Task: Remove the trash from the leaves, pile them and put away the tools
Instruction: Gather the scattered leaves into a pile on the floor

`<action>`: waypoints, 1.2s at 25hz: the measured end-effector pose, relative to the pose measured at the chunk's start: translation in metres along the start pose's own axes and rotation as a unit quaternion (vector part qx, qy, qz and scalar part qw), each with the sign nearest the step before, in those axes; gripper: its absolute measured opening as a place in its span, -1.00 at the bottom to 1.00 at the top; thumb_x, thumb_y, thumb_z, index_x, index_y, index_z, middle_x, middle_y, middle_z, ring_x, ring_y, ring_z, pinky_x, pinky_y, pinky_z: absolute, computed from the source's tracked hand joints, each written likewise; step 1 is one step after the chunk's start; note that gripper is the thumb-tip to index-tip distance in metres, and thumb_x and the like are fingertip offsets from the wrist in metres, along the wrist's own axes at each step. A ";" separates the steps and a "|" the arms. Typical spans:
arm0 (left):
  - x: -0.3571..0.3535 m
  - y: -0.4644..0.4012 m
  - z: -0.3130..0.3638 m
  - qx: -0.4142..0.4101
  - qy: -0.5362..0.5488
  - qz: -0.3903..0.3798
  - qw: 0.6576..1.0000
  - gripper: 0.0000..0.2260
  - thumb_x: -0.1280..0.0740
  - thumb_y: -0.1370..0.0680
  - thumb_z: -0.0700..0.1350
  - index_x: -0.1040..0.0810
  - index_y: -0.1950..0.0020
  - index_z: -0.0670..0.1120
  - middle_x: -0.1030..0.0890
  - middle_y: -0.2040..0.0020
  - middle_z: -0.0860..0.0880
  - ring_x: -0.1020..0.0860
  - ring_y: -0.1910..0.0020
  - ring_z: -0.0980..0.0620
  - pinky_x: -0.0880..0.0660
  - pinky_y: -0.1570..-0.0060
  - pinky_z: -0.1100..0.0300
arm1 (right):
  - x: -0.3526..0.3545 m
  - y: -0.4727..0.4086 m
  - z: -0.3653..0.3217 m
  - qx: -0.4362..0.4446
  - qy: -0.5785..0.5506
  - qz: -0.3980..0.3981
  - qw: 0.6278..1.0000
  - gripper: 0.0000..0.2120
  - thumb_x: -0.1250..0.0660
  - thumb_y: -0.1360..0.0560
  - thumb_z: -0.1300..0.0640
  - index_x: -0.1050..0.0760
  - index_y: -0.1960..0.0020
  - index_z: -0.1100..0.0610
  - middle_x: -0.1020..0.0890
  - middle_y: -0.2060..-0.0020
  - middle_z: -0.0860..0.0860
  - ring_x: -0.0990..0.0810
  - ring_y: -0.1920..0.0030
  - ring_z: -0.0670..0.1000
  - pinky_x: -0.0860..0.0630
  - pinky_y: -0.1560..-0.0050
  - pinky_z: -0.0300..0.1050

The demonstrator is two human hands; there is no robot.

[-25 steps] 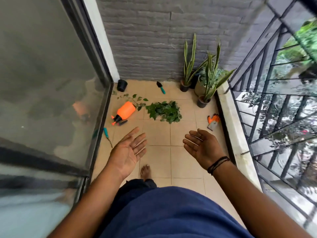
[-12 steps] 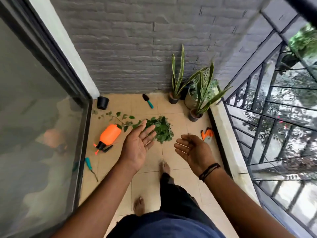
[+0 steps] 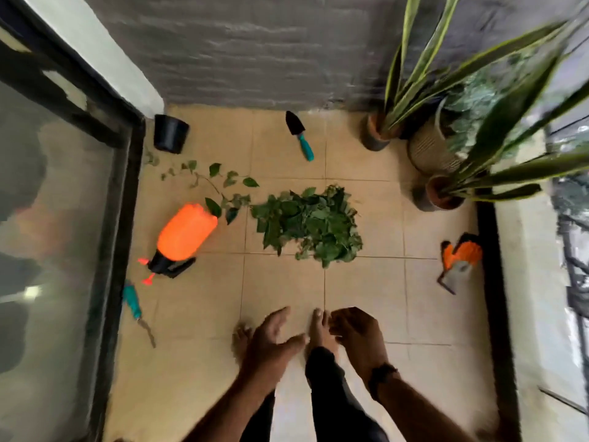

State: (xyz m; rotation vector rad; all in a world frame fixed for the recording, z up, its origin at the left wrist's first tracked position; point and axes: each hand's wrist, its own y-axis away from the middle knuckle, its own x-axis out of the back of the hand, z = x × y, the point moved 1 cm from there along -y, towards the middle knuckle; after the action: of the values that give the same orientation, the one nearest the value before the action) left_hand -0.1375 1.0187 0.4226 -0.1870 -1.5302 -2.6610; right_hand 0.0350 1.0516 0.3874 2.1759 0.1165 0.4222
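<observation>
A pile of green leaves [image 3: 307, 225] lies on the tan tiled floor, with a leafy vine [image 3: 220, 189] trailing off to its left. An orange spray bottle [image 3: 181, 234] lies on its side left of the pile. A black trowel with a teal handle [image 3: 299, 135] sits near the back wall. A teal-handled hand tool [image 3: 135, 306] lies beside the glass door. Orange and grey gloves [image 3: 459, 261] lie at the right. My left hand [image 3: 271, 341] and right hand [image 3: 358, 336] hang empty over my feet, fingers relaxed, short of the pile.
A small black pot [image 3: 170, 134] stands in the back left corner. Potted snake plants [image 3: 443, 135] crowd the back right corner. A glass sliding door [image 3: 60, 237] runs along the left, a low ledge with railing [image 3: 541, 266] along the right, a grey brick wall behind.
I have stepped forward and tilted down, so the pile and tools look nearer. Both hands dropped lower and now hang over my feet, still empty.
</observation>
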 end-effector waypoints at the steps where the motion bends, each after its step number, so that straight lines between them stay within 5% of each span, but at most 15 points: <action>1: -0.004 -0.059 -0.019 -0.012 -0.064 0.016 0.998 -0.39 -0.53 -0.49 -0.16 -0.40 -0.51 -0.01 -0.45 -0.48 -0.05 -0.41 -0.40 0.06 -0.36 -0.28 0.25 | -0.014 -0.044 0.018 0.026 0.054 -0.001 0.998 -0.92 -0.41 -0.49 0.02 -0.62 0.14 0.02 -0.71 0.16 0.04 -0.67 0.08 0.13 -0.58 0.03 0.04; 3: -0.014 -0.191 -0.055 -0.037 -0.192 0.051 0.979 -0.23 -0.58 -0.43 -0.06 -0.32 -0.57 -0.01 -0.39 -0.52 -0.08 -0.38 -0.46 -0.04 -0.36 -0.39 0.13 | -0.040 -0.150 0.064 0.098 0.149 0.017 0.984 -0.85 -0.43 -0.53 0.09 -0.59 -0.10 0.00 -0.65 -0.08 0.06 -0.63 -0.09 0.11 -0.53 -0.13 -0.06; 6: -0.008 -0.358 -0.089 0.013 -0.325 0.162 0.931 0.14 -0.66 -0.29 0.07 0.00 -0.66 -0.05 -0.06 -0.63 -0.26 -0.09 -0.60 -0.24 -0.19 -0.54 -0.10 | -0.050 -0.292 0.118 0.178 0.270 0.065 0.944 -0.24 -0.49 -0.47 -0.07 -0.30 -0.53 0.21 -0.35 -0.49 0.18 -0.32 -0.48 0.13 -0.27 -0.48 -0.07; 10: 0.009 -0.470 -0.097 0.102 -0.370 0.183 0.905 0.61 -0.74 0.00 0.12 0.52 -0.55 -0.03 0.44 -0.53 -0.36 0.36 -0.54 -0.38 0.19 -0.52 -0.31 | -0.022 -0.406 0.166 0.167 0.307 0.157 0.924 0.27 -0.47 -0.30 -0.38 0.18 -0.62 0.22 0.13 -0.62 0.18 0.16 -0.61 0.11 0.08 -0.60 0.08; 12: 0.010 -0.497 -0.094 0.130 -0.360 0.159 0.910 0.69 -0.75 0.09 0.05 0.66 -0.43 -0.01 0.55 -0.44 -0.40 0.46 -0.47 -0.42 0.25 -0.45 -0.39 | -0.031 -0.439 0.166 0.161 0.311 0.195 0.916 0.21 -0.18 -0.38 -0.56 0.23 -0.62 0.24 0.17 -0.61 0.21 0.22 -0.61 0.11 0.13 -0.60 0.18; 15: 0.011 -0.507 -0.093 0.158 -0.356 0.148 0.909 0.74 -0.75 0.18 0.03 0.75 -0.33 0.00 0.59 -0.39 -0.42 0.48 -0.44 -0.47 0.23 -0.43 -0.44 | -0.063 -0.460 0.152 0.201 0.346 0.211 0.892 0.03 0.17 -0.48 -0.53 0.20 -0.63 0.23 0.15 -0.61 0.21 0.22 -0.61 0.12 0.15 -0.59 0.21; 19: 0.013 -0.505 -0.097 0.156 -0.363 0.130 0.909 0.75 -0.76 0.18 0.04 0.81 -0.25 0.01 0.65 -0.34 -0.41 0.49 -0.43 -0.47 0.25 -0.44 -0.44 | -0.084 -0.474 0.129 0.319 0.361 0.121 0.868 -0.04 0.16 -0.52 -0.49 0.13 -0.63 0.21 0.10 -0.62 0.17 0.17 -0.62 0.07 0.14 -0.60 0.15; 22: 0.016 -0.504 -0.089 0.153 -0.354 0.120 0.915 0.75 -0.76 0.18 0.02 0.82 -0.23 0.00 0.67 -0.29 -0.41 0.51 -0.41 -0.48 0.24 -0.44 -0.46 | -0.078 -0.483 0.105 0.389 0.305 0.089 0.865 -0.16 0.06 -0.54 -0.43 -0.08 -0.61 0.13 -0.15 -0.57 0.20 -0.11 -0.58 0.13 -0.18 -0.52 0.30; 25: 0.017 -0.504 -0.089 0.151 -0.340 0.119 0.920 0.76 -0.76 0.20 0.00 0.82 -0.24 0.00 0.66 -0.31 -0.42 0.52 -0.40 -0.48 0.24 -0.43 -0.47 | -0.052 -0.493 0.088 0.449 0.263 0.217 0.826 -0.36 0.03 -0.58 -0.35 -0.31 -0.41 0.10 -0.39 -0.35 0.22 -0.35 -0.36 0.16 -0.37 -0.33 0.24; 27: 0.016 -0.507 -0.091 0.152 -0.343 0.115 0.920 0.76 -0.75 0.21 -0.01 0.81 -0.24 0.01 0.65 -0.33 -0.42 0.53 -0.40 -0.47 0.25 -0.43 -0.47 | -0.030 -0.515 0.079 0.372 0.246 0.318 0.837 -0.30 0.02 -0.57 -0.32 -0.24 -0.51 0.14 -0.27 -0.48 0.27 -0.25 -0.48 0.18 -0.25 -0.45 0.24; 30: 0.017 -0.506 -0.093 0.150 -0.341 0.109 0.922 0.76 -0.75 0.23 -0.01 0.82 -0.23 0.02 0.66 -0.32 -0.42 0.55 -0.39 -0.47 0.25 -0.42 -0.48 | -0.022 -0.541 0.079 0.279 0.281 0.278 0.875 -0.17 0.10 -0.59 -0.35 0.08 -0.63 0.20 0.00 -0.61 0.23 0.02 -0.61 0.16 -0.03 -0.56 0.28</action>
State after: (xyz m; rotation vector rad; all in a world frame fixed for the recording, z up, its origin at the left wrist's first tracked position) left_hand -0.2209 1.1932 -0.0545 -1.2856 -1.9040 -2.2443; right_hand 0.0786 1.3105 -0.0922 2.5598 -0.0912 1.5100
